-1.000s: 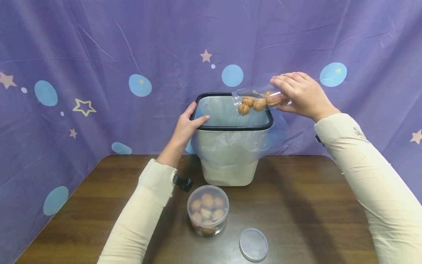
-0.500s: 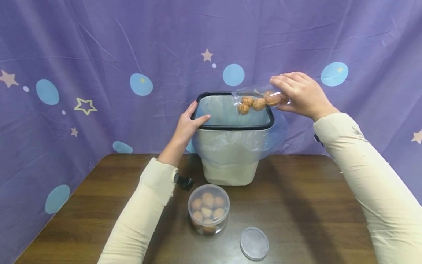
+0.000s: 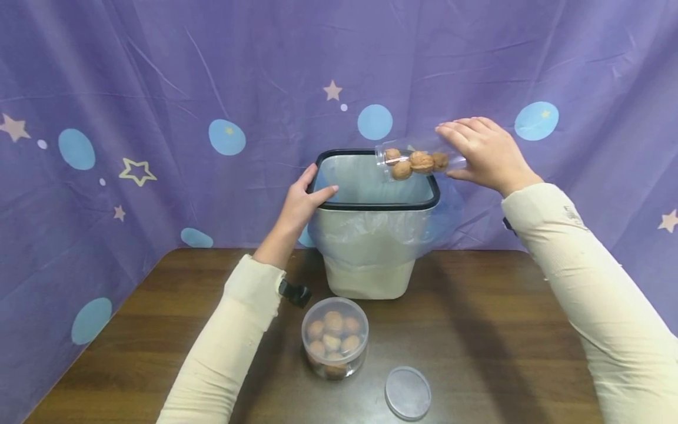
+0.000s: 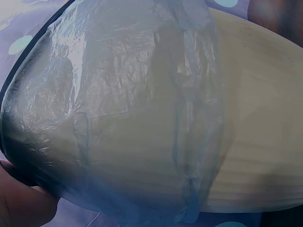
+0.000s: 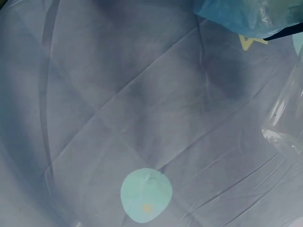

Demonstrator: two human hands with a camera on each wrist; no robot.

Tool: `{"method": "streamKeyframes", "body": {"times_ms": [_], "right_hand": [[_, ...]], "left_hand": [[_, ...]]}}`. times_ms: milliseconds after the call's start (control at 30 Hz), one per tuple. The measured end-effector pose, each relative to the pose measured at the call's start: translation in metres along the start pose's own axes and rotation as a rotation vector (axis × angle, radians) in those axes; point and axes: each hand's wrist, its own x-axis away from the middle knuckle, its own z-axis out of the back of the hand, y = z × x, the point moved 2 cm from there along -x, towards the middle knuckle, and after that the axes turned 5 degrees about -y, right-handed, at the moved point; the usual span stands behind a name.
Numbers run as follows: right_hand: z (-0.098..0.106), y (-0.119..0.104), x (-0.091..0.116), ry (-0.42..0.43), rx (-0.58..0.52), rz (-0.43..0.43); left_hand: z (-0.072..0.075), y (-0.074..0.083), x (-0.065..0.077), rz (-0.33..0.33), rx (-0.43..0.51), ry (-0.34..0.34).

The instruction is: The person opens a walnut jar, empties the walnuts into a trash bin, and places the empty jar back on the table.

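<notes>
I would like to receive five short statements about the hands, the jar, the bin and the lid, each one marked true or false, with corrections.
1. The right hand holds a clear jar with walnuts inside. True.
2. This jar stands straight up. False: it is tipped sideways, its mouth toward the bin.
3. The left hand grips the bin at its edge. True.
4. The bin has no bag. False: a bluish bag lines it.
5. A loose lid lies on the table. True.
</notes>
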Motion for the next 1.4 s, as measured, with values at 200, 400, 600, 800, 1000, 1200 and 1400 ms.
{"method": "streamKeyframes", "body": {"times_ms": [200, 400, 600, 800, 1000, 1200, 1400], "right_hand": [[0.0007, 0.0011, 0.0032, 0.025, -0.009, 0.006], [0.0025, -0.0021, 0.0017, 0.082, -0.037, 0.064], [0.0055, -0.0022, -0.0002, 0.11, 0.005, 0.071], [0.005, -0.0024, 0.0031, 0.097, -0.034, 0.084], [0.0045, -0.0015, 0.0038, 0.085, -0.044, 0.072], [0.0055, -0.0006, 0.0045, 0.089, -0.004, 0.055], [0.008, 0.0029, 0.0054, 0.087, 0.019, 0.049]], "left_hand": [[-0.0003, 0.0, 0.0003, -0.01, 0.008, 0.012], [-0.0001, 0.0009, 0.0013, -0.001, 0.0, 0.008], [-0.0008, 0.0023, 0.0013, -0.008, 0.002, 0.003], [-0.0015, 0.0026, 0.0018, -0.002, -0.013, 0.003], [-0.0013, 0.002, 0.002, 0.001, -0.003, 0.005], [-0.0013, 0.0013, 0.0019, -0.002, 0.001, 0.003], [-0.0018, 0.001, 0.0013, 0.003, -0.005, -0.003]]}}
